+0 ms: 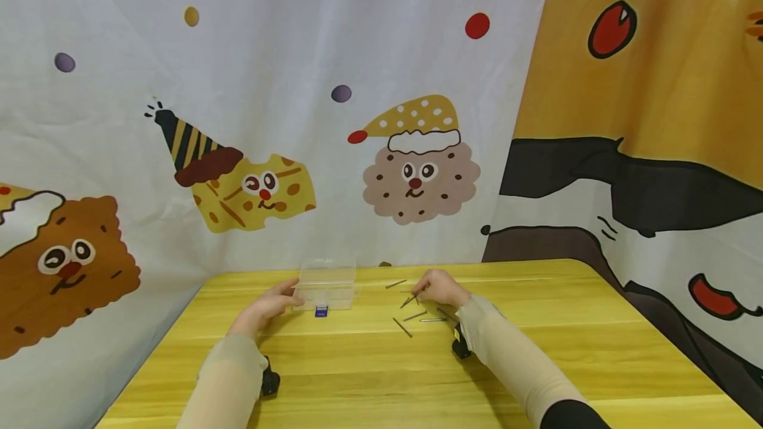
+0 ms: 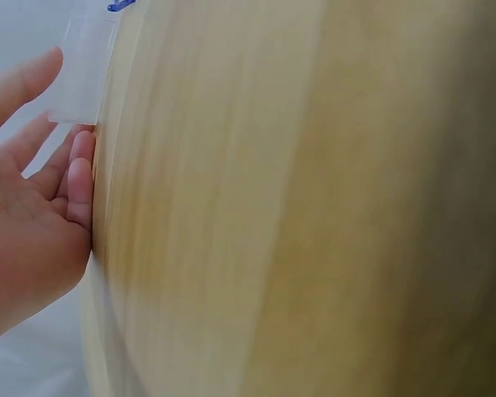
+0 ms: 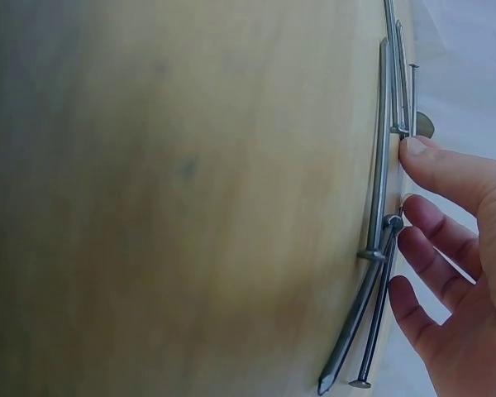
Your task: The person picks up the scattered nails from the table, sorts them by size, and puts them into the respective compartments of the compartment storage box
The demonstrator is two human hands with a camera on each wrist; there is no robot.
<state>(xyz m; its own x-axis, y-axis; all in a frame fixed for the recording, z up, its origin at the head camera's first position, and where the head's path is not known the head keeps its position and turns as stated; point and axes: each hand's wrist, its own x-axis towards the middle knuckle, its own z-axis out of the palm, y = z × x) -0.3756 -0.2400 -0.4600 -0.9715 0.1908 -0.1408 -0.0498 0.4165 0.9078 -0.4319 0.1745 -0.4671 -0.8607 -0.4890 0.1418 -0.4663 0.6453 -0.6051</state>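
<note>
A clear plastic box (image 1: 336,298) with its lid (image 1: 328,272) raised stands near the back of the table, a blue latch (image 1: 321,311) on its front. Beside the box's left end is my left hand (image 1: 271,304), its loosely extended fingers (image 2: 80,178) right at the box's edge in the left wrist view. Right of the box, my right hand (image 1: 441,288) reaches down among several loose metal nails (image 1: 402,327). In the right wrist view its thumb (image 3: 434,165) and index finger pinch at the head end of a nail (image 3: 403,91); the other fingers are spread apart.
A yellow wood-grain table (image 1: 357,376) carries everything. Behind its far edge hangs a white cloth (image 1: 268,51) printed with cartoon food. More nails lie close to the right hand, including two long nails (image 3: 379,157) whose ends overlap in the right wrist view.
</note>
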